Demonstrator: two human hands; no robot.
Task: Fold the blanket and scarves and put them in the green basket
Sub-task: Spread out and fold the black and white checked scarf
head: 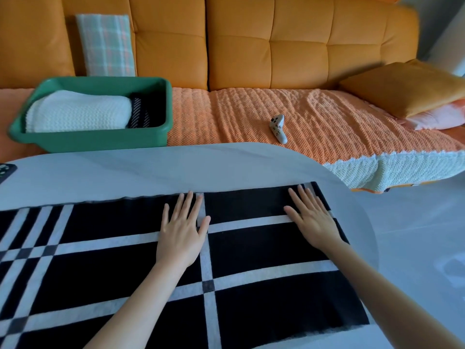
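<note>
Head view: both hands lie flat on the scarf (264, 306), a black one with white bars, spread across the table (176, 167). The left hand (180, 234) rests near the middle of the far edge, fingers straight and slightly fanned, gripping nothing. The right hand (314, 220) presses the same way close to the scarf's right end, also with straight fingers and no hold on the cloth. The scarf looks smooth, and its right end lies just inside the table's curved edge; its left part runs out of view.

The basket (100, 142) sits on the sofa (276, 46) beyond the table, to the left. In it lie the white blanket (75, 112), folded, and beside it a striped scarf (139, 112). A plaid cloth (105, 45) leans on the sofa back behind the basket; it may be another scarf to do.

I judge the step in hand to be flattening this scarf for folding, with part of the task done. The next move probably calls for pinching the two right-end corners and carrying them left over the cloth, edges matched, then pressing the crease. Further folds are likely needed before it fits the narrow gap left in the basket.
</note>
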